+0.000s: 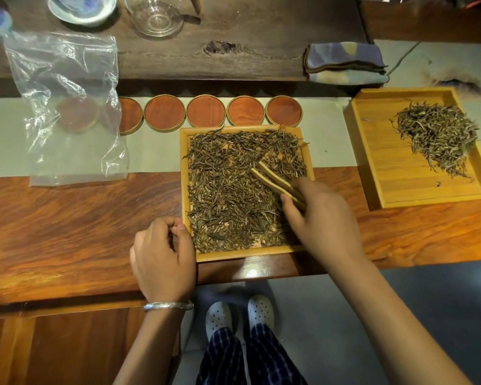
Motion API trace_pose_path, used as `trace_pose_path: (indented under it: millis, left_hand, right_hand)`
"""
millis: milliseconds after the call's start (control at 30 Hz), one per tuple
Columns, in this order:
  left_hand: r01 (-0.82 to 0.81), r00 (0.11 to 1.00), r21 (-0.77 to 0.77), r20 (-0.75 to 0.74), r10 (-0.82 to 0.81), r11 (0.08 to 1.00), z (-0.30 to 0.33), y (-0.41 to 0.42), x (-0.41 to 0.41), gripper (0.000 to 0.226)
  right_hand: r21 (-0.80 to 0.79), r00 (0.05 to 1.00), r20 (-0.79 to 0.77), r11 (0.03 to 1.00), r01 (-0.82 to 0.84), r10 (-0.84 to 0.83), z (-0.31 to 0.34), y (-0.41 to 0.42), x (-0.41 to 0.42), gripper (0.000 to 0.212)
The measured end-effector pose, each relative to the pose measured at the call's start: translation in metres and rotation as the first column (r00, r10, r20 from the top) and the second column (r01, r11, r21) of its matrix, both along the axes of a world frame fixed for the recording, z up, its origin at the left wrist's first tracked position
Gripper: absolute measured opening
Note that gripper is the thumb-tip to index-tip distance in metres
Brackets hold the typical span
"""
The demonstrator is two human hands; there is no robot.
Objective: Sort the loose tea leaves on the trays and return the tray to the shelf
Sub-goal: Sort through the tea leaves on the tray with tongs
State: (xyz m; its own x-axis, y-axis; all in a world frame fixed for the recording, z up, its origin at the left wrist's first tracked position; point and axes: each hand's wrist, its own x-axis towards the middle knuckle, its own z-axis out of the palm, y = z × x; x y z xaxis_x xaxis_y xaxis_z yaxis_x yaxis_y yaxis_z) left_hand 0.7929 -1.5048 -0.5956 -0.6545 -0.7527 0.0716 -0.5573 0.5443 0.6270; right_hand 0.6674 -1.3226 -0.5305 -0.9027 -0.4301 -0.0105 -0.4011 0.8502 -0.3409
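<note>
A square bamboo tray (245, 254) lies in front of me, covered with loose dark tea leaves (228, 195). My right hand (322, 218) grips bamboo tongs (272, 180) whose tips point up-left over the leaves near the tray's right side. My left hand (164, 257) rests on the table at the tray's lower-left corner, fingers curled with thumb and fingertips close together; I cannot tell if it pinches a leaf. A second bamboo tray (378, 168) at the right holds a smaller pile of tea leaves (439, 134).
A row of round wooden coasters (206, 111) lines the grey runner behind the tray. A clear plastic bag (64, 107) lies at the left. A folded cloth (345, 62), a glass pitcher (154, 15) and a porcelain dish (81, 6) sit on the dark board behind.
</note>
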Motion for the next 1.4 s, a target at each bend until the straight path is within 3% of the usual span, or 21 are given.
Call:
trace_pose_path:
  millis: [167, 333, 867, 1233, 1400]
  left_hand:
    - [0.007, 1.0, -0.004, 0.001, -0.007, 1.0, 0.003, 0.001, 0.0, 0.013]
    - [0.025, 1.0, -0.017, -0.017, -0.025, 1.0, 0.002, 0.0, 0.0, 0.019]
    - [0.029, 0.999, -0.012, -0.013, -0.029, 1.0, 0.003, 0.001, 0.0, 0.016]
    - [0.029, 1.0, 0.01, -0.01, -0.029, 1.0, 0.002, 0.001, 0.0, 0.014]
    - [0.023, 1.0, 0.024, -0.008, -0.022, 0.999, 0.002, 0.0, 0.0, 0.015]
  right_hand:
    - [-0.012, 0.999, -0.032, 1.0, 0.008, -0.009, 0.01, 0.004, 0.016, 0.021]
    - [0.036, 0.999, 0.045, 0.999, 0.0, -0.001, 0.01, 0.005, 0.049, 0.016]
    - [-0.064, 0.993, 0.043, 0.991, 0.116, -0.113, 0.013, 0.028, 0.088, 0.016]
    - [-0.069, 0.994, 0.023, 0.992, 0.107, -0.106, 0.014, 0.003, 0.079, 0.015]
    - [-0.008, 1.0, 0.021, 1.0, 0.024, -0.024, 0.012, -0.025, 0.072, 0.015]
